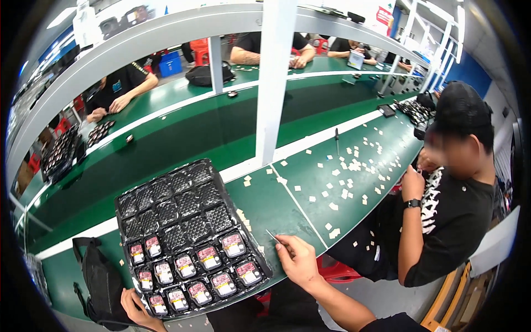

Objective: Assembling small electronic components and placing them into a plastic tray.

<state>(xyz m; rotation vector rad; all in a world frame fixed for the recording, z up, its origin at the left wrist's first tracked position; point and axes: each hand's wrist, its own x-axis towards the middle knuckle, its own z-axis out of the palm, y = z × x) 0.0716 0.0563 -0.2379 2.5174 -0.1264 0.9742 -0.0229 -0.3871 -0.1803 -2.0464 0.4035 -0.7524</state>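
A black plastic tray (pixel 191 229) with rows of moulded pockets lies tilted across the green bench in front of me. Its nearer pockets hold several small square devices (pixel 185 266) with red, white and yellow faces; the farther pockets hold none. My left hand (pixel 137 311) is closed at the tray's near left corner, fingers against its edge. To the right of the tray, my right hand (pixel 298 260) pinches a thin pointed metal tool (pixel 271 236), which looks like tweezers. Its tip points up and left, just off the tray's edge.
A black bag (pixel 99 282) lies left of the tray. Small pale paper squares (pixel 354 166) and a screwdriver (pixel 337 141) are scattered on the bench at right. A co-worker (pixel 453 205) sits close on my right. A white post (pixel 271 83) rises beyond the tray, before a conveyor belt.
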